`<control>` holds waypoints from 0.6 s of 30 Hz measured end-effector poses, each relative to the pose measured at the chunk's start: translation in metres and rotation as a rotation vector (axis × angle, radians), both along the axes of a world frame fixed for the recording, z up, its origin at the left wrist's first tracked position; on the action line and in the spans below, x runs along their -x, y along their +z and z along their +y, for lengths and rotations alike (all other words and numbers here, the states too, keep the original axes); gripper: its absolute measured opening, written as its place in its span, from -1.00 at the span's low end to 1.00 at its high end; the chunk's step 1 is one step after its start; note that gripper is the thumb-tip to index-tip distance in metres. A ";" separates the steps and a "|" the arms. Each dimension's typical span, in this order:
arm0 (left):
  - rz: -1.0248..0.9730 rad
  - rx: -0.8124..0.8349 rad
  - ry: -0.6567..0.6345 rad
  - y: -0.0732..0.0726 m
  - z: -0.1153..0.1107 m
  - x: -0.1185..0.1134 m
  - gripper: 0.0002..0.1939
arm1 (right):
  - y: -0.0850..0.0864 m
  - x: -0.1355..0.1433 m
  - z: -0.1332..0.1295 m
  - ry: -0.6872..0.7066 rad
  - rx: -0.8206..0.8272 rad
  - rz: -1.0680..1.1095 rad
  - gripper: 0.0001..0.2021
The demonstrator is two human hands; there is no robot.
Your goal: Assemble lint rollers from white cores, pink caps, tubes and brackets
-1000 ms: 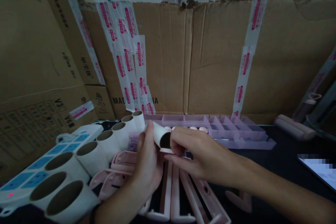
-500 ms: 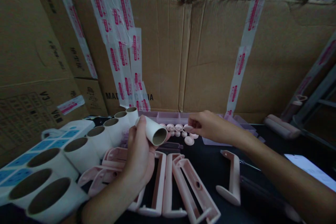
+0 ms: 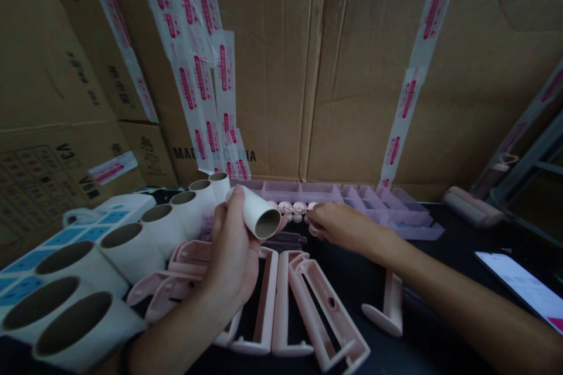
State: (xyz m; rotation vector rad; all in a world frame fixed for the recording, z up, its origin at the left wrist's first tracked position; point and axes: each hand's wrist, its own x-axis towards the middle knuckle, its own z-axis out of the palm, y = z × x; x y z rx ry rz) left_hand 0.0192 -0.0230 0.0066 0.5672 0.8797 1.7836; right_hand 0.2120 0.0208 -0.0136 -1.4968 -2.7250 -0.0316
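My left hand [image 3: 235,246] is wrapped round a short white cardboard tube [image 3: 253,211], its open end facing right and toward me. Farther back, my right hand [image 3: 328,220] reaches down with fingers pinched at a small pink round cap [image 3: 313,230], mostly covered by the fingertips. Beside those fingers, more pink round caps [image 3: 285,209] lie in rows, with smaller pink knobs below them. Under and right of my left hand lie several long pink plastic frames [image 3: 328,310]. Another pink handle-like part [image 3: 393,304] is partly hidden beneath my right forearm.
White cardboard tubes [image 3: 132,252] stand in a row at left, beside a white power strip [image 3: 65,240]. A lilac compartment tray [image 3: 321,191] lies against the cardboard wall [image 3: 272,82]. A phone [image 3: 521,287] and a pink roller [image 3: 472,207] are at right.
My right hand has moved slightly down and toward me, over the nearest pink cap, which it now hides. My left hand still holds the tube. The view has tipped downward.
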 end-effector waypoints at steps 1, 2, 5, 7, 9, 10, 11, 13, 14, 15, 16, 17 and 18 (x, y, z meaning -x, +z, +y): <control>0.000 -0.002 -0.002 0.000 0.000 0.000 -0.88 | -0.001 0.000 0.001 0.005 0.005 -0.001 -0.90; -0.001 -0.003 -0.003 0.000 0.000 0.000 -0.88 | -0.002 -0.001 0.001 0.011 0.011 -0.001 -0.90; -0.001 -0.007 -0.011 -0.001 -0.001 0.001 -0.88 | -0.002 -0.003 0.003 0.023 0.025 0.004 -0.89; 0.004 -0.011 -0.014 -0.002 -0.001 0.002 -0.88 | -0.002 -0.004 0.004 0.020 0.028 0.007 -0.91; 0.013 -0.015 -0.015 -0.003 0.000 0.002 -0.88 | -0.002 -0.004 0.004 0.012 0.028 0.007 -0.93; 0.018 -0.015 -0.015 -0.003 0.000 0.002 -0.88 | -0.002 -0.005 0.004 0.009 0.028 0.007 -0.93; 0.024 -0.016 -0.015 -0.003 0.000 0.002 -0.88 | -0.002 -0.005 0.005 0.007 0.028 0.006 -0.92; 0.037 -0.017 -0.011 -0.003 0.000 0.001 -0.88 | -0.002 -0.005 0.005 0.003 0.027 0.004 -0.92; 0.047 -0.020 -0.014 -0.003 -0.001 0.000 -0.88 | -0.003 -0.005 0.005 0.001 0.024 0.004 -0.91; 0.058 -0.024 -0.019 -0.003 -0.001 -0.001 -0.87 | -0.003 -0.005 0.005 0.000 0.022 0.003 -0.91; 0.070 -0.030 -0.026 -0.003 -0.003 -0.002 -0.86 | -0.003 -0.005 0.005 -0.001 0.022 0.001 -0.91; 0.089 -0.038 -0.033 -0.002 -0.005 -0.003 -0.84 | -0.003 -0.005 0.005 0.000 0.025 -0.001 -0.91; 0.116 -0.048 -0.038 -0.001 -0.008 -0.003 -0.83 | -0.003 -0.005 0.005 0.001 0.030 -0.003 -0.90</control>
